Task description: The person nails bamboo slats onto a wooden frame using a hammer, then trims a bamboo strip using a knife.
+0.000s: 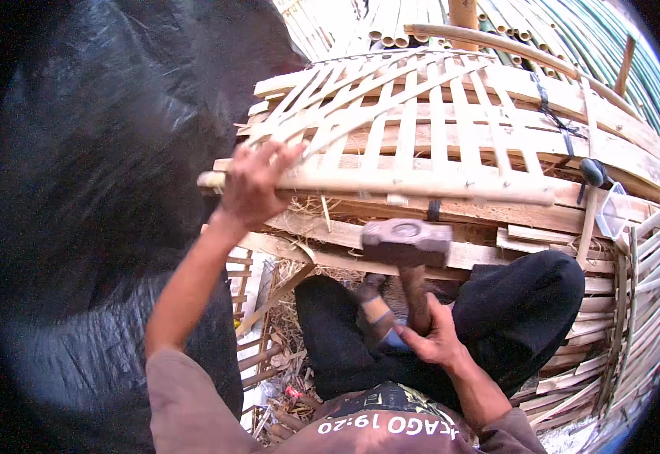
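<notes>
My right hand is closed around the wooden handle of a heavy hammer, its block-shaped steel head raised above my lap. At the left end of a pale round bar, my left hand wraps over the wood, slightly blurred. This bar forms the near edge of a slatted bamboo frame, whose thin strips fan out from it toward the back, with some laid diagonally. Small nail-like points show along the bar. Behind the hammer, something with a light band lies by my legs, partly hidden.
Wooden planks support the frame. A second tool with a dark rounded head leans at the right beside a clear plastic container. Black sheeting covers the left side. Bamboo poles are stacked at the back; shavings litter the ground.
</notes>
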`<state>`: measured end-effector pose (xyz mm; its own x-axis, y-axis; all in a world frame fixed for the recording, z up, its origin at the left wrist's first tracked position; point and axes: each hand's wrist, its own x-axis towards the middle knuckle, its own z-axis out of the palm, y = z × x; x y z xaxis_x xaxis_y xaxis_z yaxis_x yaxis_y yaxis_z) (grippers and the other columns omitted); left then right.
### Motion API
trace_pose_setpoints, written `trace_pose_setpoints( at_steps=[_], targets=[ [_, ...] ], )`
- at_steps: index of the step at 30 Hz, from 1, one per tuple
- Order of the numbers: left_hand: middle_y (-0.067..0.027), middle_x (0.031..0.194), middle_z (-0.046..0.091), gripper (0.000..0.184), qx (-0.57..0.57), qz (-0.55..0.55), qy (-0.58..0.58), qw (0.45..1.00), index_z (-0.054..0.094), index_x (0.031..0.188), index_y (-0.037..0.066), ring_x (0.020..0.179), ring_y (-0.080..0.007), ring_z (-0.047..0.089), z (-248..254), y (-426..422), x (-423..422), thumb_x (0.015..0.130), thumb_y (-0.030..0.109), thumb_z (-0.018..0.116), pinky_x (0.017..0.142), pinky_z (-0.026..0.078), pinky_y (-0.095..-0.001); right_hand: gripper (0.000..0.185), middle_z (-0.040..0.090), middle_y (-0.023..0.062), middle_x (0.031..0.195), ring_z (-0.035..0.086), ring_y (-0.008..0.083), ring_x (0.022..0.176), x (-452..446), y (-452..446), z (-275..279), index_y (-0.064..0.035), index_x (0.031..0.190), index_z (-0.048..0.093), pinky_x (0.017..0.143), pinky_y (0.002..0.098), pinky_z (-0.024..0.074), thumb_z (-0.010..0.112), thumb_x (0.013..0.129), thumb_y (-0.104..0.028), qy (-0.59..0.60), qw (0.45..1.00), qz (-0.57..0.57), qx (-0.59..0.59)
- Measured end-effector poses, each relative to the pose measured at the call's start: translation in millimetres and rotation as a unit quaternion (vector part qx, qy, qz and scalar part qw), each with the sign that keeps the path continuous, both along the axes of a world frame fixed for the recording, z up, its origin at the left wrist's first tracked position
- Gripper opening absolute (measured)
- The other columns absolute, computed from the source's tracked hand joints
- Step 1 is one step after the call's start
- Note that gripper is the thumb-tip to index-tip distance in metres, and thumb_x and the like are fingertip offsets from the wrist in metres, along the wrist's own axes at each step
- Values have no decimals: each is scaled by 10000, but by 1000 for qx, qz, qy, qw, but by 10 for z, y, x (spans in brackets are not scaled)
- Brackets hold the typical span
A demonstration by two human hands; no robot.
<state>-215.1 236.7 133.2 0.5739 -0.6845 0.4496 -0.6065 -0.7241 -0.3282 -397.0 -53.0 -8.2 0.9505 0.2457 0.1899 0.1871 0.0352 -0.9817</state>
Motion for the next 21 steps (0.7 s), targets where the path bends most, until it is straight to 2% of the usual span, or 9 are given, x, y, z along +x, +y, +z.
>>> trace_pose_setpoints(
  at_steps=[1,3,4,5,8,10,15,18,21],
  targets=[
    [-33,937,615,579,-5,14,17,1000,586,1247,170,767,-201,628,-212,22,-45,697,242,754,650,431,-373,281,611,98,665,561,127,568,-35,12,7,-14,907,545,512,325,436,768,778,-128,40,999,18,-1],
    [-48,941,601,605,-49,-9,20,999,579,1245,162,751,-231,621,-539,8,-113,666,216,747,657,416,-390,287,620,128,682,591,146,565,-38,27,-46,-14,936,545,517,332,446,764,787,-127,11,998,43,-44],
    [-64,972,582,631,-62,-1,32,998,544,1271,135,795,-256,604,-698,15,-144,691,278,749,698,406,-401,287,620,128,682,591,146,565,-39,35,-39,-14,936,545,517,332,446,764,787,-127,13,998,42,-49],
    [-64,972,582,631,-66,-2,35,997,544,1271,135,795,-256,604,-833,11,-157,691,278,749,698,406,-401,286,604,128,671,574,151,548,-40,56,-27,-19,953,549,512,328,439,760,793,-126,22,997,54,-48],
    [-66,1114,541,789,-90,3,-8,996,426,1371,104,960,-245,538,-1233,42,-130,732,460,722,811,387,-415,280,575,127,653,540,157,524,-36,86,-41,-25,980,554,503,318,424,750,807,-126,37,995,73,-49],
    [-63,1131,539,799,-104,3,-2,995,421,1376,104,973,-244,531,-1393,77,-89,729,461,724,824,383,-416,275,561,126,646,524,158,517,-35,108,-76,-27,988,555,500,312,415,744,815,-127,40,995,79,-52],
    [-58,1143,541,849,-102,34,28,994,427,1364,109,1008,-241,523,-1591,140,19,644,367,795,845,375,-417,266,524,108,628,483,141,521,-15,136,-52,-27,973,538,492,312,392,733,833,-143,63,994,81,-38],
    [-65,1119,545,855,-129,5,20,991,433,1346,102,1004,-240,524,-1611,151,143,608,307,812,846,377,-410,276,500,93,615,465,135,528,-26,157,-141,-28,980,537,494,312,386,737,832,-147,78,992,74,-59],
    [-73,1097,547,863,-119,-2,20,993,432,1334,88,1004,-244,524,-1555,258,400,613,361,822,846,381,-403,287,487,86,618,457,136,536,-22,148,-190,-30,992,541,502,312,385,743,829,-154,77,992,65,-81]
  ],
)
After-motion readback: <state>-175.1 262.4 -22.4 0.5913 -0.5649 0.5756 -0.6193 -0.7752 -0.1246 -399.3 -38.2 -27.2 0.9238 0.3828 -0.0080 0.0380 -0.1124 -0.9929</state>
